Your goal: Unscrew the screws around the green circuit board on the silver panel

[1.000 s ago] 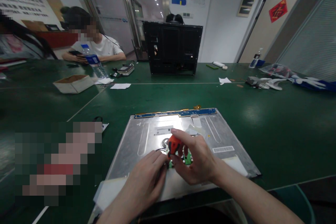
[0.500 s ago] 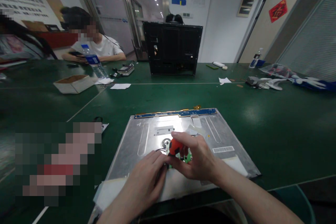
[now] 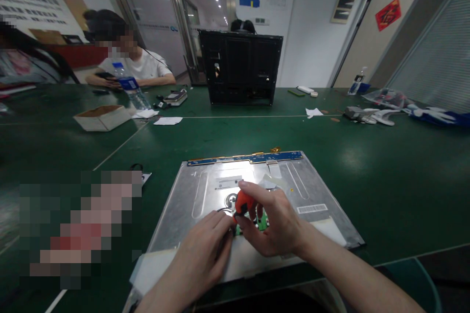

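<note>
A flat silver display panel (image 3: 176, 220) lies on the green table, with a blue circuit strip (image 3: 235, 159) along its far edge. My right hand (image 3: 273, 217) is closed around the red-orange and black handle of a screwdriver (image 3: 244, 201), which stands roughly upright over a small green circuit board (image 3: 263, 222). The screwdriver's tip is hidden. My left hand (image 3: 205, 239) rests low at the board's left side, fingers together and reaching the foot of the screwdriver. What its fingertips hold, if anything, is hidden from me.
At the back stands a black monitor frame (image 3: 242, 66). An open cardboard box (image 3: 103, 118) and a water bottle (image 3: 130, 88) are at left, near a seated person (image 3: 128, 61). Gloves (image 3: 370, 116) lie at right. A blurred patch covers the left foreground.
My right fingers have shifted on the screwdriver handle, and more of the handle and green board now shows. My left hand stays in nearly the same place.
</note>
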Tool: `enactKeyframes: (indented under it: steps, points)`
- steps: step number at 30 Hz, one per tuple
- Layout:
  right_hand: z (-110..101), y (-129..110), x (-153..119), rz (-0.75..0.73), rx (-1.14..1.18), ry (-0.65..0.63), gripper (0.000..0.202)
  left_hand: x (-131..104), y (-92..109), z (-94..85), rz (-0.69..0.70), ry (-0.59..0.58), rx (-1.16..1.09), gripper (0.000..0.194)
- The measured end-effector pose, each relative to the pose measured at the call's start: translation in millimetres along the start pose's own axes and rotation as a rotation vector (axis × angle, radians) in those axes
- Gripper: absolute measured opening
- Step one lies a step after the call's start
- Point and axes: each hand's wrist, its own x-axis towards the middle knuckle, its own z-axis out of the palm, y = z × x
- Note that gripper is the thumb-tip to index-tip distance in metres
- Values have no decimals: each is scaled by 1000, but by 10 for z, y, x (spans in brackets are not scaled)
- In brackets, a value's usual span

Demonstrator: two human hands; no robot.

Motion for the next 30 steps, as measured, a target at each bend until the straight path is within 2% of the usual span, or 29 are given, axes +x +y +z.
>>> enactKeyframes:
  steps: [5,17,30]
  points:
    - [-2,3,17,-18,8,28,57,-5,10,-3,-3,-10,4,18]
    - [-14,10,10,5,20,-25,59,7,14,0,-2,20,8,18]
    - [-4,7,7,6,-19,-22,58,-2,8,-3,-4,-24,-6,20]
